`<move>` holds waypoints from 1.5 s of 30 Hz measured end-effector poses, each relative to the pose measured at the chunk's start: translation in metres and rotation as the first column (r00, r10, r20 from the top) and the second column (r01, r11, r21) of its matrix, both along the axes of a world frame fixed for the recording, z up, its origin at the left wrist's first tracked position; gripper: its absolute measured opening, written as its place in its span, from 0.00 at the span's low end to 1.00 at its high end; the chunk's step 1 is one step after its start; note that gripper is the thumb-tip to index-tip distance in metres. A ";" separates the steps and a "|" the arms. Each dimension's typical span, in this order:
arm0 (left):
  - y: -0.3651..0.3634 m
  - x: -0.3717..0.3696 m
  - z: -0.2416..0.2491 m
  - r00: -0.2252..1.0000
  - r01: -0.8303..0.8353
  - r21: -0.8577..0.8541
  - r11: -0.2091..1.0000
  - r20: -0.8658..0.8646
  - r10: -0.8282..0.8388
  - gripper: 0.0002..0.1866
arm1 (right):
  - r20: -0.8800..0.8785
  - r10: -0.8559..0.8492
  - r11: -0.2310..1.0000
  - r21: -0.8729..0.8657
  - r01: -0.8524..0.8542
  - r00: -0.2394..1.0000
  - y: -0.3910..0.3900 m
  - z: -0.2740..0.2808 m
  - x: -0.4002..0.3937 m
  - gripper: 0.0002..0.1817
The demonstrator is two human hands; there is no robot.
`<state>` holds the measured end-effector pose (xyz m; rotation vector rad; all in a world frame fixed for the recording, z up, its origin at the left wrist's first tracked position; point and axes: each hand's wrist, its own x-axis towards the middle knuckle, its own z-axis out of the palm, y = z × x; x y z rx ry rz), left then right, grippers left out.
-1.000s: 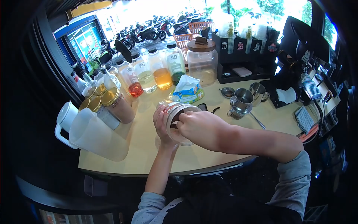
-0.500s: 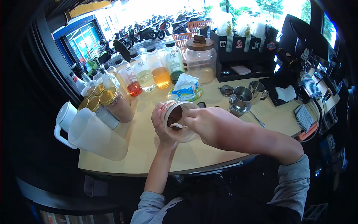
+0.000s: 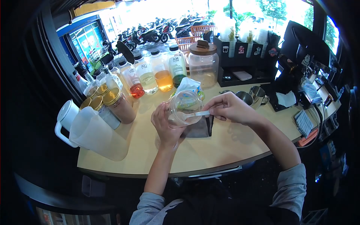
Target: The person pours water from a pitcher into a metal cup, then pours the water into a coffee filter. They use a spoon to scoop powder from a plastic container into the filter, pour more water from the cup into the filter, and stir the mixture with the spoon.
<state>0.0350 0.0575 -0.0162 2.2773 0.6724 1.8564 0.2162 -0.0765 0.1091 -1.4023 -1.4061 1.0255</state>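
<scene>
A clear plastic jar (image 3: 175,119) is tilted above the table, its round open mouth turned up toward me. My left hand (image 3: 164,125) wraps around the jar's left side and underside. Between the thumb and fingers of my right hand (image 3: 227,108) is the handle of a white spoon (image 3: 197,114), which reaches over the jar's rim into its mouth. Below and behind the jar, a dark grey cloth (image 3: 198,129) lies on the table (image 3: 180,159). A tissue pack (image 3: 191,87) stands just beyond the jar, partly seen through it.
On the left are a white pitcher (image 3: 99,131) and gold-lidded jars (image 3: 120,105). Bottles of coloured drink (image 3: 163,79) and a wooden-lidded glass jar (image 3: 203,65) line the back. Metal cups (image 3: 244,98) stand right of my right hand, near a black cup organiser (image 3: 243,62).
My right hand has drawn back to the right out of the jar's mouth, bringing the spoon's handle into view. The jar has tipped, and the grey cloth now shows below it.
</scene>
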 end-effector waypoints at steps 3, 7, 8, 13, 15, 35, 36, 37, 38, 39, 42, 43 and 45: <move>0.001 0.000 -0.001 1.000 -0.011 -0.015 1.000 -0.023 0.011 0.54 | -0.193 -0.024 0.999 -0.040 0.017 0.981 0.001 -0.001 0.005 0.10; 0.002 0.000 -0.003 0.999 0.019 -0.054 0.998 -0.044 -0.021 0.57 | -0.278 -0.048 0.997 -0.067 0.030 0.959 0.002 0.001 0.009 0.09; 0.002 0.000 -0.003 0.999 0.029 -0.075 0.997 -0.039 -0.032 0.57 | -0.299 -0.063 0.997 -0.069 0.044 0.952 0.003 0.000 0.011 0.09; 0.003 0.002 -0.005 0.997 0.076 -0.159 0.984 0.038 -0.070 0.55 | -0.341 -0.086 0.996 -0.043 0.076 0.936 0.007 -0.002 0.018 0.09; 0.005 0.004 -0.007 0.991 0.123 -0.220 0.968 0.082 -0.107 0.56 | -0.344 -0.089 0.996 -0.014 0.090 0.935 0.008 0.000 0.022 0.09; 0.030 0.003 -0.012 0.958 0.239 -0.490 0.838 0.261 -0.121 0.53 | -0.435 -0.102 0.992 0.023 0.124 0.895 0.000 0.017 0.077 0.12; 0.032 0.002 -0.015 0.957 0.243 -0.491 0.837 0.262 -0.124 0.53 | -0.453 -0.114 0.991 0.013 0.135 0.884 -0.003 0.016 0.083 0.12; 0.036 0.001 -0.018 0.959 0.225 -0.464 0.857 0.261 -0.111 0.54 | -0.453 -0.119 0.990 0.011 0.139 0.884 -0.008 0.015 0.089 0.12; 0.039 0.001 -0.022 0.960 0.208 -0.436 0.876 0.261 -0.099 0.55 | -0.451 -0.128 0.989 0.007 0.146 0.884 -0.014 0.016 0.095 0.12; 0.038 0.003 -0.019 0.946 0.202 -0.353 0.913 0.311 -0.089 0.56 | -0.449 -0.136 0.988 0.001 0.153 0.883 -0.020 0.017 0.102 0.11; 0.011 -0.001 0.019 0.973 -0.161 -0.136 0.978 0.146 0.180 0.50 | -0.410 -0.194 0.979 -0.015 0.206 0.891 -0.041 0.016 0.122 0.10; 0.002 0.004 0.024 0.974 -0.157 -0.144 0.977 0.140 0.177 0.50 | -0.331 -0.249 0.967 -0.026 0.255 0.910 -0.046 0.013 0.133 0.10; -0.016 0.020 0.030 0.944 -0.282 -0.051 0.958 0.161 0.287 0.37 | -0.303 -0.253 0.965 -0.017 0.260 0.919 -0.059 0.007 0.153 0.10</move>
